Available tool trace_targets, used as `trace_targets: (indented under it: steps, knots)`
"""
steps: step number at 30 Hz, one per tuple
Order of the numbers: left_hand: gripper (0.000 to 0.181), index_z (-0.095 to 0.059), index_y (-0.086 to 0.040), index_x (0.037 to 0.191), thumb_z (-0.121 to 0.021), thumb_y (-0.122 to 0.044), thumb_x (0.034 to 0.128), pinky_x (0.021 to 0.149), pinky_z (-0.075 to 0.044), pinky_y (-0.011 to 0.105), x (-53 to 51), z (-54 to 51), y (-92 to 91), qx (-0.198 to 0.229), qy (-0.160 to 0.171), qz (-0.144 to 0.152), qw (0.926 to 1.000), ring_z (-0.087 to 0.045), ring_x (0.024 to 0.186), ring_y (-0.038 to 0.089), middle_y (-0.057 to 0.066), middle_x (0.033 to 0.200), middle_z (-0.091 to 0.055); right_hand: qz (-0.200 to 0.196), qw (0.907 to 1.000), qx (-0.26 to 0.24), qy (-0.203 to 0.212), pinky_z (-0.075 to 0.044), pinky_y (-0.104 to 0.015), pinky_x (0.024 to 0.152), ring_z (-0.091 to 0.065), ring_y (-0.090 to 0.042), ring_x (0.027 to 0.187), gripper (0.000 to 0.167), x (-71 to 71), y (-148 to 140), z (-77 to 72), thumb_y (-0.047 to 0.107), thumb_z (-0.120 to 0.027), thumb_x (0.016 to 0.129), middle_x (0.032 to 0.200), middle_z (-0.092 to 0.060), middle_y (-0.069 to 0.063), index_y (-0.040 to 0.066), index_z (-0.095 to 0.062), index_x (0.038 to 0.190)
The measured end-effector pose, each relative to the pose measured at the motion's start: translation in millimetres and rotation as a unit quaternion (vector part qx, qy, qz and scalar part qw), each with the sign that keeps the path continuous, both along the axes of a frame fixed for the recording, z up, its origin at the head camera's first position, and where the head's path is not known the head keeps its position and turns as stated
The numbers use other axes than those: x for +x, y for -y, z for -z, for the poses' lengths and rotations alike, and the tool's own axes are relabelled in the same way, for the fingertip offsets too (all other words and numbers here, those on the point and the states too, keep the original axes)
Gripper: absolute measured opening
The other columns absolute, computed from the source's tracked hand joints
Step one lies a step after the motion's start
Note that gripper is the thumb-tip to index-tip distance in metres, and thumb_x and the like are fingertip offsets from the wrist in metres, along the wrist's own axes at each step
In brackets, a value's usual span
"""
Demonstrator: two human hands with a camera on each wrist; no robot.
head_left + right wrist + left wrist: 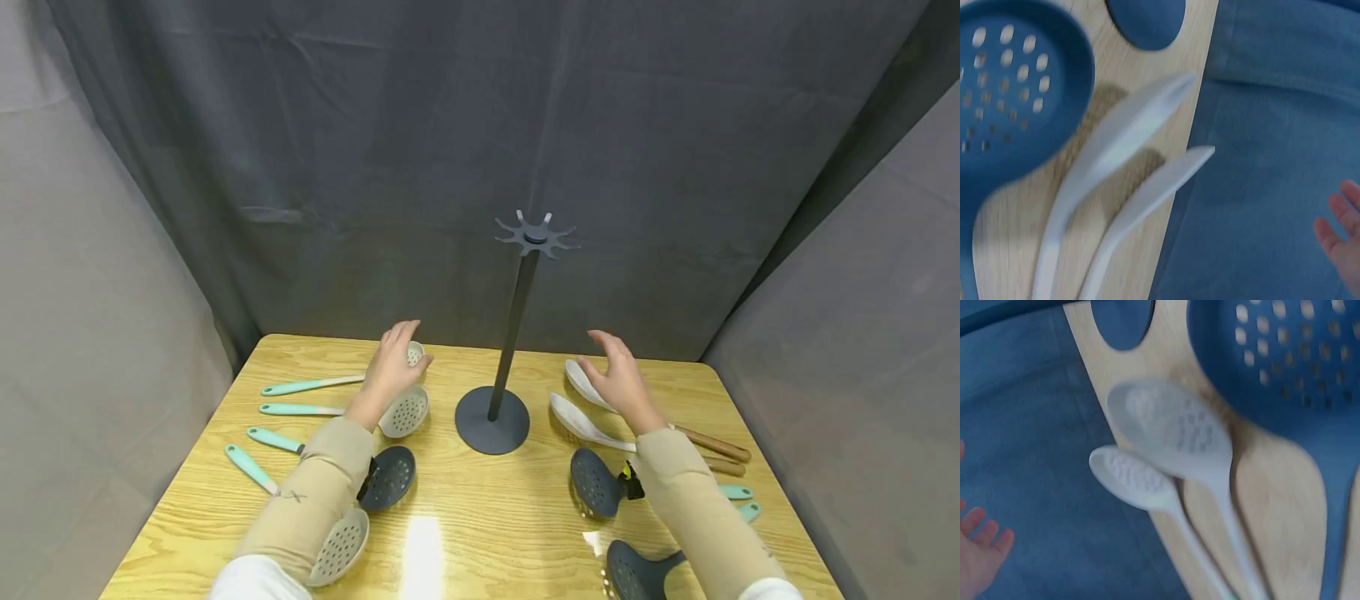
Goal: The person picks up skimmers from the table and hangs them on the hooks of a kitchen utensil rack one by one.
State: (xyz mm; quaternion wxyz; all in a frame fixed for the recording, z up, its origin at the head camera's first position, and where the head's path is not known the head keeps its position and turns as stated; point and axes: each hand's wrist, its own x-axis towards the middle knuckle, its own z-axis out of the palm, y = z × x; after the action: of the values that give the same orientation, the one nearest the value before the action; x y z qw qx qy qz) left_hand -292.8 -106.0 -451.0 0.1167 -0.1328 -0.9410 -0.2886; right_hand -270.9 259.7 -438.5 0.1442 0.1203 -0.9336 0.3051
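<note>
My left hand (393, 367) hovers above the far left of the table, fingers relaxed and holding nothing. Below and beside it lie two pale skimmers with mint handles, the nearer one's perforated bowl (405, 412) showing clearly. The left wrist view shows both pale skimmers (1172, 428) past a dark skimmer (1260, 394). On the other side my right hand (618, 379), thumb apart from the fingers, is raised over two white spoons with wooden handles. The nearer white spoon (581, 421) is partly covered by the forearm. Nothing is in the right hand either.
Between the hands stands a dark rack with a round base (491, 421), a tilted-looking pole and a hooked top (536, 237). Nearer lie a dark skimmer (390, 477) and a pale skimmer (341, 546) at left, and dark skimmers (596, 483) at right. A grey curtain (420, 208) hangs behind.
</note>
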Motion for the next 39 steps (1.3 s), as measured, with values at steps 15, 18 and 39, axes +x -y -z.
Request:
trace_targets:
  steps: [15,18,39]
  knots:
    - [0.041,-0.048,0.006,0.123,-0.060,-0.007,0.0865,0.084,-0.048,0.038,16.1,57.3,-51.3,0.173,0.047,-0.066,0.9816,-0.055,0.104,0.033,0.022,0.112,-0.055,-0.064,0.9777,-0.200,-0.003,-0.044,-0.049,0.087,-0.052,-0.037,0.106,0.039,-2.2,55,18.6,0.011,-0.061,0.088,0.112,-0.054,-0.018,0.004,-0.049,0.124]
    - [0.039,-0.049,0.007,0.122,-0.059,-0.006,0.0865,0.081,-0.050,0.038,17.9,68.2,-59.6,0.175,0.057,-0.066,0.9807,-0.057,0.102,0.034,0.023,0.110,-0.056,-0.082,0.9707,-0.226,0.009,-0.043,-0.048,0.089,-0.052,-0.036,0.107,0.039,-2.0,62,21.7,0.012,-0.061,0.088,0.113,-0.054,-0.017,0.004,-0.048,0.125]
    - [0.036,-0.054,0.014,0.113,-0.063,-0.003,0.0829,0.087,-0.046,0.043,35.8,106.2,-98.6,0.129,0.129,-0.103,0.9777,-0.055,0.103,0.039,0.028,0.107,-0.057,-0.110,0.9437,-0.305,0.066,-0.041,-0.053,0.089,-0.049,-0.048,0.106,0.042,18.4,106,14.4,-0.008,-0.058,0.084,0.112,-0.049,-0.035,-0.014,-0.044,0.123]
